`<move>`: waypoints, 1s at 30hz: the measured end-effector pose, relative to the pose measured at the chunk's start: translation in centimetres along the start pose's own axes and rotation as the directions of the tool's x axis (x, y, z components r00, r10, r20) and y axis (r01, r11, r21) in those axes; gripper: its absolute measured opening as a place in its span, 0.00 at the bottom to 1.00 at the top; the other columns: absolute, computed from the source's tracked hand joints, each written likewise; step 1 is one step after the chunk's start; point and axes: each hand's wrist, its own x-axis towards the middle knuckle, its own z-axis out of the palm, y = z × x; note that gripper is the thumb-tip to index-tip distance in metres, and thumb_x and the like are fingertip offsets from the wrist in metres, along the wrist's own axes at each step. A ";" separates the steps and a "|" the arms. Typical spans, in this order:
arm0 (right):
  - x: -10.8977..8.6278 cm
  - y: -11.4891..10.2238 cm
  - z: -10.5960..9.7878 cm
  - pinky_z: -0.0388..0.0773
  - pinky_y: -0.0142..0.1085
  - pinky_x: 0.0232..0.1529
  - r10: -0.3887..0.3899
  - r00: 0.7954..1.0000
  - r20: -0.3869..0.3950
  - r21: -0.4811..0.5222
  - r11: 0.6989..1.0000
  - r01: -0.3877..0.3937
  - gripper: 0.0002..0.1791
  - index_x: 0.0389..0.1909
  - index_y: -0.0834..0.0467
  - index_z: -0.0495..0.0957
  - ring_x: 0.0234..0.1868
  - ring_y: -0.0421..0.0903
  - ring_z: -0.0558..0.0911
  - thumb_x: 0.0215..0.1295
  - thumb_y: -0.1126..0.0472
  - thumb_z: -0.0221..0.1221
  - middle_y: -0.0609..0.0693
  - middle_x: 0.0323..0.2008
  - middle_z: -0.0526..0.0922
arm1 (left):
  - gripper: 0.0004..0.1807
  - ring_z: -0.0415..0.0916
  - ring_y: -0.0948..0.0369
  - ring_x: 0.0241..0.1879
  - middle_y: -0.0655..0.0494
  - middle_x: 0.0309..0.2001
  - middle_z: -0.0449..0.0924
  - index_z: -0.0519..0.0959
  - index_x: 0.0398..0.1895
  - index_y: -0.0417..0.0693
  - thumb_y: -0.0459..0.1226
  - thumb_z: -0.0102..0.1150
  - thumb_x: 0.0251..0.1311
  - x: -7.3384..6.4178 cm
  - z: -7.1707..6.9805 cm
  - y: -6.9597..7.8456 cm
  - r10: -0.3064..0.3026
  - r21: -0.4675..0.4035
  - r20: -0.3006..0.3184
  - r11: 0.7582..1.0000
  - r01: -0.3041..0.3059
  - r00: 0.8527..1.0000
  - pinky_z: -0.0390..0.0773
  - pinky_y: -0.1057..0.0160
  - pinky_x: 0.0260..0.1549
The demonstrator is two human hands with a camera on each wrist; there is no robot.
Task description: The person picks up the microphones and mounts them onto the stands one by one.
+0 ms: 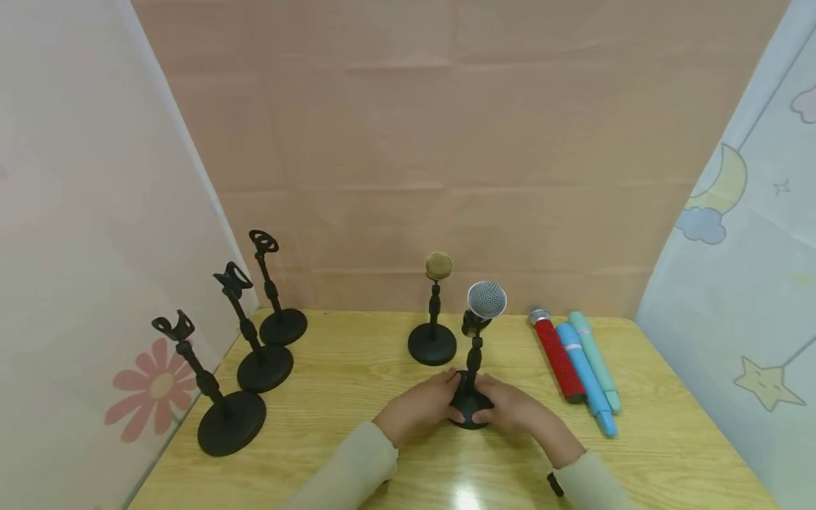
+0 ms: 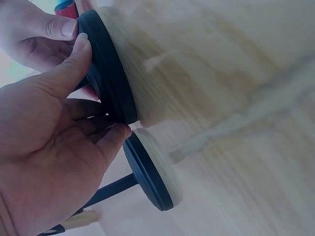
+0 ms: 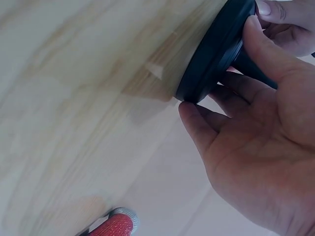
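A silver-headed microphone [image 1: 487, 299] sits in the clip of a black tabletop stand [image 1: 474, 358] at the middle of the table. My left hand [image 1: 421, 404] grips the left side of its round base [image 2: 109, 69], thumb on the near edge and fingers reaching round the far side. From the right, my right hand [image 1: 515, 409] grips the same base [image 3: 214, 51] in mirrored fashion. Both thumbs come close together at the near rim. Just behind stands a second black stand [image 1: 433, 345] carrying a gold-headed microphone [image 1: 439, 265].
Three bare black stands with empty clips, front [image 1: 232, 423], middle [image 1: 265, 368] and back [image 1: 283, 326], line the table's left side. On the right lie a red glittery microphone [image 1: 559, 360], a blue marker-like stick [image 1: 587, 375] and a mint one [image 1: 596, 361]. Behind rises a brown backdrop [image 1: 446, 142].
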 end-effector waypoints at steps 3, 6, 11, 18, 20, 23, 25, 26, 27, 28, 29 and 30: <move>0.2 0.4 -0.1 0.64 0.61 0.69 0.024 1.000 -0.004 0.019 1.000 -0.024 0.37 0.71 0.68 0.68 0.73 0.67 0.64 0.66 0.56 0.67 0.68 0.72 0.65 | 0.45 0.58 0.54 0.76 0.47 0.78 0.57 0.58 0.79 0.43 0.54 0.62 0.65 0.6 0.0 0.2 -0.005 0.039 -0.001 0.999 0.005 1.000 0.65 0.57 0.70; 0.5 0.7 -0.3 0.63 0.61 0.69 0.045 0.999 -0.005 0.038 0.998 -0.044 0.38 0.71 0.69 0.66 0.73 0.68 0.64 0.66 0.57 0.67 0.69 0.73 0.63 | 0.45 0.59 0.54 0.76 0.46 0.78 0.58 0.59 0.78 0.42 0.54 0.63 0.64 1.2 -0.1 0.5 -0.011 0.077 -0.005 0.997 0.011 1.000 0.66 0.58 0.70; 1.1 1.3 -0.7 0.62 0.61 0.70 0.071 0.997 0.000 0.035 0.997 -0.071 0.38 0.72 0.70 0.65 0.73 0.69 0.62 0.67 0.57 0.66 0.70 0.73 0.62 | 0.46 0.58 0.54 0.76 0.45 0.78 0.57 0.59 0.78 0.40 0.54 0.63 0.64 2.4 -0.3 0.8 -0.024 0.120 0.006 0.993 0.023 1.000 0.66 0.60 0.70; 1.9 2.2 -1.3 0.62 0.62 0.69 0.076 0.997 -0.010 0.045 0.996 -0.076 0.37 0.72 0.70 0.65 0.73 0.69 0.63 0.68 0.57 0.65 0.71 0.74 0.60 | 0.45 0.56 0.54 0.77 0.47 0.79 0.55 0.57 0.79 0.42 0.55 0.58 0.67 3.9 -0.9 1.1 -0.055 0.149 0.028 0.988 0.050 0.998 0.66 0.63 0.69; 2.2 2.4 -1.4 0.62 0.62 0.69 0.067 0.998 -0.011 0.042 0.997 -0.067 0.37 0.72 0.71 0.64 0.73 0.70 0.61 0.68 0.58 0.65 0.71 0.74 0.59 | 0.44 0.55 0.54 0.77 0.47 0.79 0.55 0.57 0.79 0.42 0.55 0.57 0.67 4.1 -1.1 1.1 -0.061 0.149 0.027 0.987 0.056 0.998 0.65 0.62 0.70; 2.5 2.7 -1.5 0.61 0.62 0.69 0.072 0.997 -0.013 0.051 0.996 -0.071 0.37 0.72 0.72 0.64 0.73 0.70 0.60 0.69 0.58 0.64 0.70 0.75 0.58 | 0.44 0.55 0.54 0.77 0.47 0.78 0.56 0.57 0.79 0.42 0.55 0.57 0.68 4.5 -1.1 1.1 -0.066 0.139 0.017 0.988 0.063 0.998 0.66 0.62 0.69; 2.7 3.0 -1.6 0.61 0.63 0.69 0.070 0.997 -0.019 0.049 0.996 -0.069 0.36 0.71 0.73 0.64 0.73 0.71 0.60 0.69 0.59 0.64 0.70 0.75 0.58 | 0.43 0.56 0.54 0.77 0.47 0.78 0.57 0.58 0.79 0.42 0.55 0.56 0.68 4.7 -1.0 1.1 -0.062 0.147 0.005 0.987 0.061 0.998 0.67 0.62 0.69; 2.7 3.2 -1.6 0.61 0.63 0.69 0.069 0.997 -0.025 0.047 0.997 -0.067 0.36 0.71 0.73 0.64 0.73 0.71 0.60 0.69 0.59 0.64 0.70 0.75 0.58 | 0.43 0.57 0.55 0.76 0.47 0.78 0.57 0.58 0.79 0.42 0.55 0.55 0.69 4.8 -0.9 1.2 -0.061 0.152 -0.002 0.987 0.061 0.998 0.67 0.62 0.69; 2.8 3.3 -1.7 0.61 0.63 0.69 0.068 0.997 -0.031 0.048 0.997 -0.066 0.36 0.71 0.73 0.64 0.73 0.71 0.60 0.69 0.60 0.64 0.70 0.75 0.58 | 0.42 0.58 0.55 0.76 0.47 0.77 0.58 0.59 0.78 0.42 0.56 0.55 0.69 4.9 -0.9 1.2 -0.056 0.164 -0.012 0.985 0.057 0.998 0.68 0.63 0.68; 2.9 3.4 -1.7 0.61 0.63 0.69 0.059 0.998 -0.038 0.040 0.998 -0.058 0.36 0.70 0.74 0.65 0.73 0.71 0.61 0.68 0.60 0.64 0.71 0.74 0.58 | 0.42 0.58 0.55 0.76 0.47 0.77 0.58 0.59 0.78 0.42 0.56 0.54 0.69 5.0 -0.9 1.2 -0.055 0.172 -0.021 0.983 0.057 0.998 0.68 0.63 0.67; 3.0 3.6 -1.8 0.61 0.63 0.69 0.058 0.997 -0.045 0.042 0.998 -0.056 0.35 0.70 0.74 0.65 0.73 0.71 0.61 0.69 0.60 0.64 0.71 0.74 0.58 | 0.42 0.58 0.55 0.76 0.47 0.77 0.58 0.59 0.78 0.42 0.56 0.53 0.69 5.2 -0.8 1.3 -0.052 0.182 -0.028 0.982 0.056 0.998 0.69 0.64 0.67; 3.0 3.7 -1.9 0.61 0.63 0.69 0.049 0.998 -0.049 0.036 0.998 -0.047 0.35 0.69 0.75 0.65 0.72 0.72 0.61 0.69 0.60 0.64 0.71 0.74 0.58 | 0.42 0.58 0.56 0.76 0.46 0.77 0.58 0.59 0.78 0.41 0.56 0.52 0.70 5.3 -0.7 1.3 -0.050 0.193 -0.037 0.980 0.056 0.998 0.69 0.64 0.67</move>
